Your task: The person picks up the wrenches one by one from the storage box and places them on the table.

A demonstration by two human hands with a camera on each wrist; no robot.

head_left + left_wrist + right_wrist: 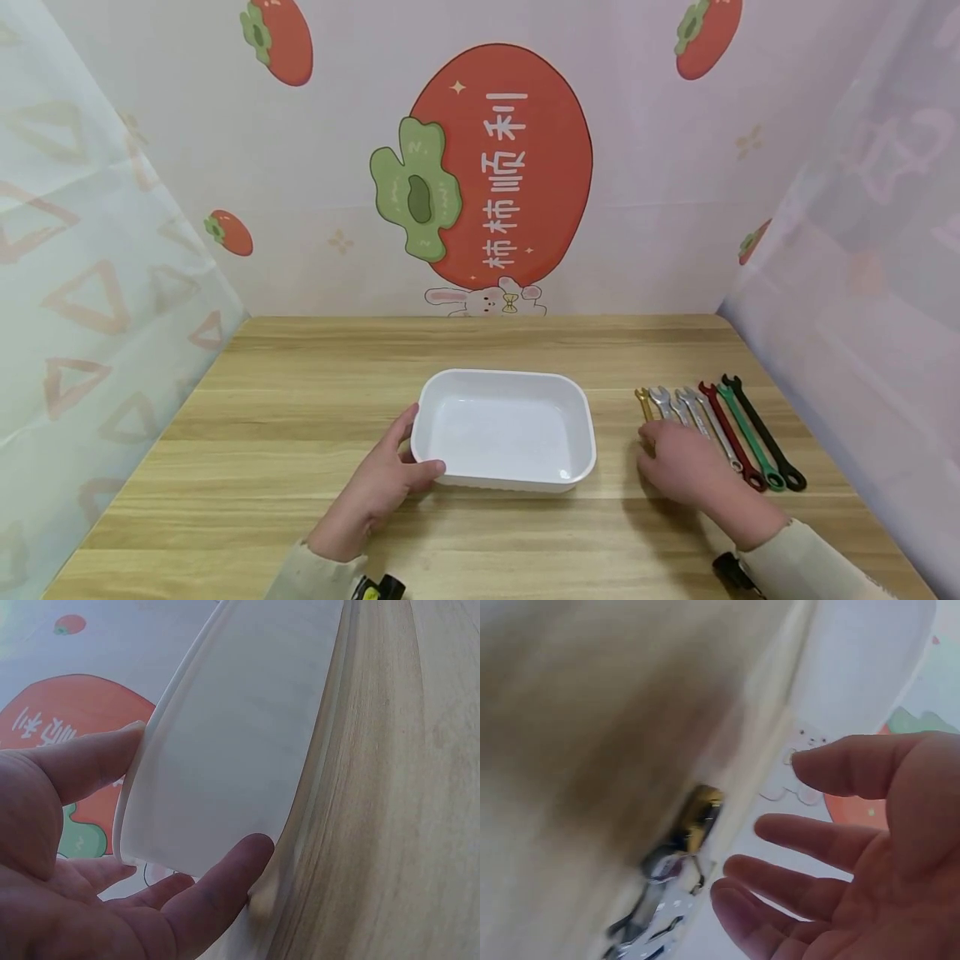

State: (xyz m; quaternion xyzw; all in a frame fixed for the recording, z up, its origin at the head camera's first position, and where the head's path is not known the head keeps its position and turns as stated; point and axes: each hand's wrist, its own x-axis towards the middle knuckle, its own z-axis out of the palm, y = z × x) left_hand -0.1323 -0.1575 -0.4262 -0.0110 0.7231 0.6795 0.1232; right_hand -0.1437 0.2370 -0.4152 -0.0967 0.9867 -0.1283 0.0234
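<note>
A white rectangular baking dish (502,429) stands on the table. My left hand (384,477) holds it at its near left corner, thumb over the front rim and fingers along the left side. The left wrist view shows the fingertips against the dish's outer wall (217,742). To the right lies a row of wrenches: a gold wrench (645,403), several silver ones, a red wrench (731,433), a green wrench (752,436) and a black wrench (765,433). Over the gold and silver end hovers my right hand (684,462), its fingers loosely bent and apart, with nothing between them (840,855).
The wooden table (262,417) ends at a back wall (315,167) printed with persimmons. Pale cloth side walls (112,250) close in the left and right edges. Both sleeves carry a black wrist device, such as the left wrist camera (381,587).
</note>
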